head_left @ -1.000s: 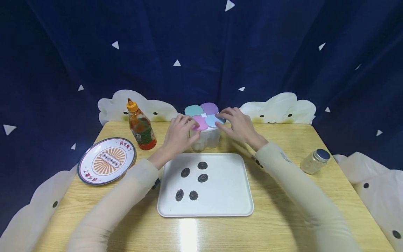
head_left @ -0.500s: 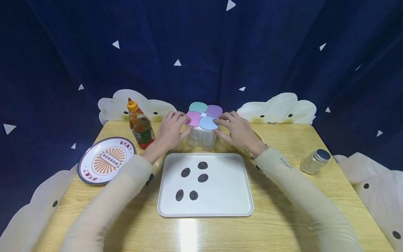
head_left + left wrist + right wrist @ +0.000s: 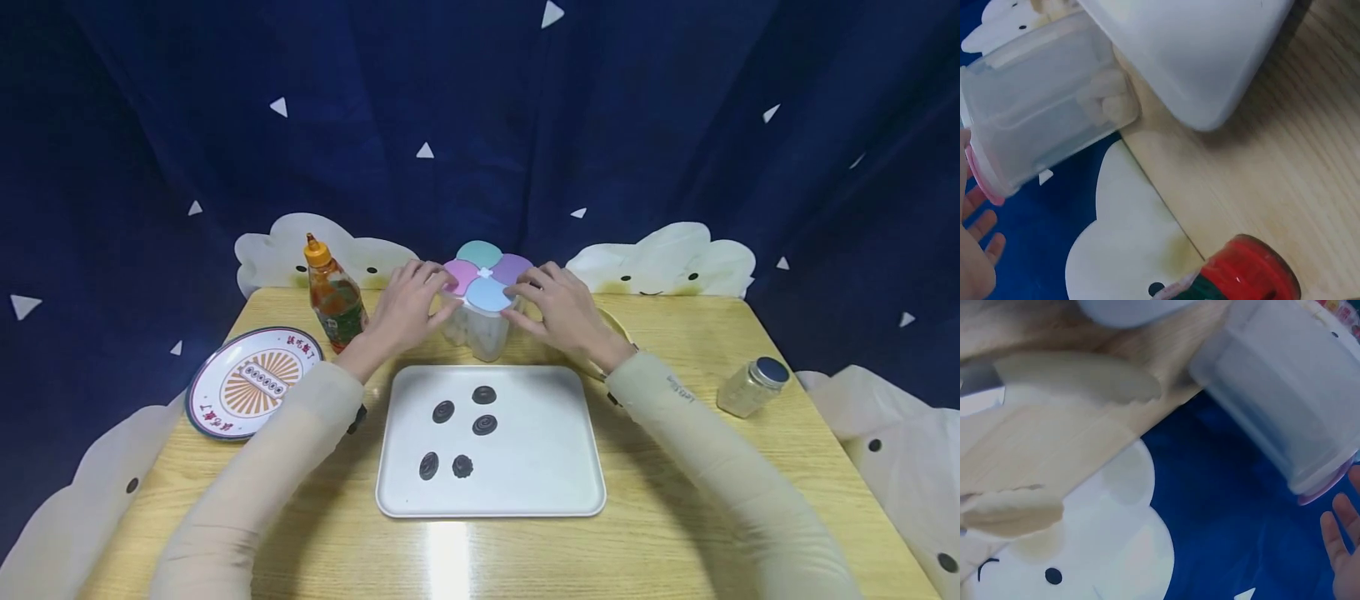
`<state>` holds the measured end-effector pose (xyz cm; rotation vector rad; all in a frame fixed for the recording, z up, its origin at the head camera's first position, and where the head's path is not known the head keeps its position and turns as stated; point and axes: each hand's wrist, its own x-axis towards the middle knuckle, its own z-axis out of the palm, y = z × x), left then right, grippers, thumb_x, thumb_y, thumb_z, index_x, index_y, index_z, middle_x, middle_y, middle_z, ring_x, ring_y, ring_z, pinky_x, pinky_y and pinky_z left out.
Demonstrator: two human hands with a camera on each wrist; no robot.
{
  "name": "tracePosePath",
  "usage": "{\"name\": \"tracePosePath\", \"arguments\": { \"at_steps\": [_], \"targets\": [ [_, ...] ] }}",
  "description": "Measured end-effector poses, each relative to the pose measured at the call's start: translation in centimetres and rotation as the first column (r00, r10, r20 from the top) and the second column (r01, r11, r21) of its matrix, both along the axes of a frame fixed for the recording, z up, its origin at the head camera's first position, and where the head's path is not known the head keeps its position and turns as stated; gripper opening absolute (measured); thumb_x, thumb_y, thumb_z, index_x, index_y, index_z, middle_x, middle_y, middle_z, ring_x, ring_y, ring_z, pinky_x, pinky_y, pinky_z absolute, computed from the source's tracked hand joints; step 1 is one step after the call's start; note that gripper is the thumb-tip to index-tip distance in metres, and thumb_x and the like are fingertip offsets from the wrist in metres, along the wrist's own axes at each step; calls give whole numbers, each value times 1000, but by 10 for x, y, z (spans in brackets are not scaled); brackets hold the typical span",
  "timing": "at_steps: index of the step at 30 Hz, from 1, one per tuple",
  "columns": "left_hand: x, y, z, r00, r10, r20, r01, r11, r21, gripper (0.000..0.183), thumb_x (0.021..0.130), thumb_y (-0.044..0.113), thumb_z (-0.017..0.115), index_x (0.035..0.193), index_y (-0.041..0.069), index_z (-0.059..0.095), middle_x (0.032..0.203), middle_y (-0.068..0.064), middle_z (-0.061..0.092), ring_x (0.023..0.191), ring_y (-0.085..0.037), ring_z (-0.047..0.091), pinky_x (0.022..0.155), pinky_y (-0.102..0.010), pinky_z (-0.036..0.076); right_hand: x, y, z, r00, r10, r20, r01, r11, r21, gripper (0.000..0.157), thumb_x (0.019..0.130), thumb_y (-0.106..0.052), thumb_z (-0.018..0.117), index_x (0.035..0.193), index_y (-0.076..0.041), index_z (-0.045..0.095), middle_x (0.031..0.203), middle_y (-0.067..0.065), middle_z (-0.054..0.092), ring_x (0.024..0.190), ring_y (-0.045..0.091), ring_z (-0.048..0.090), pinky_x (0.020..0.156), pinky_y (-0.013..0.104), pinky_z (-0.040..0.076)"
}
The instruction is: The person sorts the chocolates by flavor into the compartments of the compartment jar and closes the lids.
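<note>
At the back of the table stands a translucent plastic container point(image 3: 487, 333) with a flower-shaped lid point(image 3: 489, 293) in pink, green, purple and blue petals. My left hand point(image 3: 405, 304) grips the lid's left edge near the pink petal. From the other side my right hand point(image 3: 562, 312) holds the rim by the blue petal, thumb in front. In the left wrist view, pale rounded shapes show through the container point(image 3: 1054, 94) near its base; what they are I cannot tell. The fingers point(image 3: 1334, 540) of my right hand reach past the lid in the right wrist view.
A white tray point(image 3: 525, 450) with several dark chocolate-like pieces point(image 3: 484, 425) lies in front. To the left are a sauce bottle point(image 3: 337, 304) and a patterned plate point(image 3: 217, 358). Tongs point(image 3: 1079, 378) lie by my right wrist. A blue-capped jar point(image 3: 746, 392) stands at the right.
The flower lid has turned clockwise as seen from above, and the container seems to have turned with it. Both hands moved slightly left, then stayed about the lid.
</note>
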<state>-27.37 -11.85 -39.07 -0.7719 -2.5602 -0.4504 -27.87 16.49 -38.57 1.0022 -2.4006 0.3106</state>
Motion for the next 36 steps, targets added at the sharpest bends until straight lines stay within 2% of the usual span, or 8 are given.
{"name": "tracePosePath", "arguments": {
  "at_steps": [5, 9, 13, 23, 30, 36],
  "targets": [
    [3, 8, -1, 993, -100, -58, 98, 995, -27, 32, 100, 36, 72, 118, 10, 69, 127, -10, 70, 122, -33, 59, 109, -48, 47, -10, 4, 1, 1000, 16, -4, -16, 999, 29, 45, 89, -51, 79, 116, -15, 76, 118, 7, 72, 105, 28, 62, 84, 42, 55],
    [3, 15, -1, 988, -126, -90, 121, 991, -59, 34, 99, 39, 72, 119, 11, 68, 126, -9, 70, 119, -31, 59, 108, -44, 48, -17, 3, -1, 997, 74, -2, -74, 996, 46, 52, 88, -53, 79, 122, -15, 74, 123, 7, 71, 108, 29, 63, 88, 42, 55],
    [1, 19, -1, 982, -145, -122, 138, 988, -65, 34, 99, 39, 72, 119, 11, 69, 126, -9, 70, 116, -30, 59, 101, -42, 49, -22, 0, -3, 992, 128, -14, -127, 991, 53, 52, 89, -51, 79, 125, -14, 73, 124, 7, 71, 110, 29, 63, 91, 42, 55],
    [-2, 21, 0, 979, -145, -146, 141, 989, -39, 29, 97, 37, 72, 113, 13, 72, 122, -6, 72, 108, -29, 61, 90, -41, 51, -22, -4, -3, 991, 130, -37, -127, 990, 59, 45, 92, -46, 74, 125, -15, 74, 122, 6, 73, 110, 28, 63, 90, 41, 54],
    [-2, 22, 1, 977, -153, -147, 146, 988, -56, 27, 98, 37, 70, 111, 13, 71, 118, -6, 73, 105, -28, 60, 88, -40, 50, -21, -4, -3, 990, 128, -58, -124, 990, 74, 43, 93, -46, 72, 123, -15, 74, 120, 6, 73, 107, 29, 64, 86, 41, 54],
    [-2, 23, 1, 979, -146, -142, 138, 988, -65, 28, 99, 37, 69, 111, 13, 70, 120, -6, 72, 106, -29, 60, 87, -41, 50, -20, -5, -3, 992, 113, -57, -107, 989, 99, 43, 95, -46, 70, 124, -15, 73, 122, 7, 73, 109, 29, 64, 88, 42, 54]
  ]
}}
